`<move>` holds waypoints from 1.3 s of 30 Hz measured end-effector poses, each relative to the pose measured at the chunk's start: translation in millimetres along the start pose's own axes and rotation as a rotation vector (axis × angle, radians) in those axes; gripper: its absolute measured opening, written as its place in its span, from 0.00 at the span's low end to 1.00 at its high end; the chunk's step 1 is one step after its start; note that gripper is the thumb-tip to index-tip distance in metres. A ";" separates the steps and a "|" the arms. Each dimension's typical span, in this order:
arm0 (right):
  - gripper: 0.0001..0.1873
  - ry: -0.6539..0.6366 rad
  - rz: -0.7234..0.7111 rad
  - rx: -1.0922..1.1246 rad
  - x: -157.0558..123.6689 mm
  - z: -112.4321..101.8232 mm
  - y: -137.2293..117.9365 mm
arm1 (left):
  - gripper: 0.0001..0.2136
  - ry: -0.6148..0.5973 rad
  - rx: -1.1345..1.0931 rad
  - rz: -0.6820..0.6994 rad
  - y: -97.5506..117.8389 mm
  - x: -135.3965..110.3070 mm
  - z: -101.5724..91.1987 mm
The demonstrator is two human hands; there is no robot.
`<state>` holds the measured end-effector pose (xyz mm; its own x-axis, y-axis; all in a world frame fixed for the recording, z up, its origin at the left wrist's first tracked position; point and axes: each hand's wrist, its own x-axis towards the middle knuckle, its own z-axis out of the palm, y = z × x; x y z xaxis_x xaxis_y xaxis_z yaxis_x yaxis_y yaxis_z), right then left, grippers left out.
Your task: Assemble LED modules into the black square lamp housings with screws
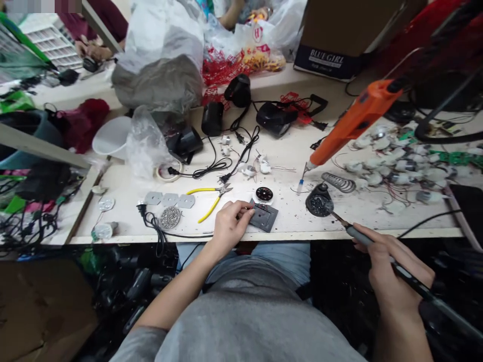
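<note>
My right hand (pixel 394 269) grips a soldering iron (pixel 360 235) by its grey and black handle. The iron's tip reaches into a small round black dish (pixel 319 201) beside a coiled spring holder (pixel 338 182). My left hand (pixel 233 221) is closed, thumb and fingertips pinched at the upper left corner of a dark grey rectangular plastic plate (pixel 264 217); whether they hold the plate or a thin wire on it, I cannot tell. Just behind the plate sits a round black disc with a white rim (pixel 264 194). Yellow-handled cutting pliers (pixel 211 201) lie open left of it.
An orange electric screwdriver (pixel 350 125) hangs over the bench. Small white motors (pixel 407 166) with wires are heaped at right. Flat grey plates (pixel 169 199), a round dish of metal bits (pixel 170 217) and a black cord (pixel 160 234) lie at left. Black housings (pixel 213 119) stand behind. Another person's hands (pixel 94 50) show far left.
</note>
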<state>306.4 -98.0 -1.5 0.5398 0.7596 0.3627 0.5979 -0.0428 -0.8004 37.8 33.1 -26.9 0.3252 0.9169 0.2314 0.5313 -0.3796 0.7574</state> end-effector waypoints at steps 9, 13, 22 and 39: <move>0.16 0.018 0.144 0.253 -1.9 7.5 -7.8 | 0.04 0.047 0.209 0.169 1.3 4.4 8.4; 0.14 -0.051 0.239 0.296 -1.5 20.6 -13.7 | 0.04 0.033 0.281 0.198 2.4 6.8 11.0; 0.09 -0.271 0.027 0.182 15.6 47.4 -22.2 | 0.06 -0.035 0.358 0.232 4.0 9.3 6.6; 0.17 -0.387 -0.534 0.268 28.8 132.2 -31.9 | 0.14 -0.019 0.445 0.381 1.1 6.2 4.7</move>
<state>224.5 11.1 -28.6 -0.0649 0.8105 0.5821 0.5293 0.5225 -0.6685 44.0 37.8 -27.5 0.5696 0.7044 0.4235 0.6501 -0.7014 0.2923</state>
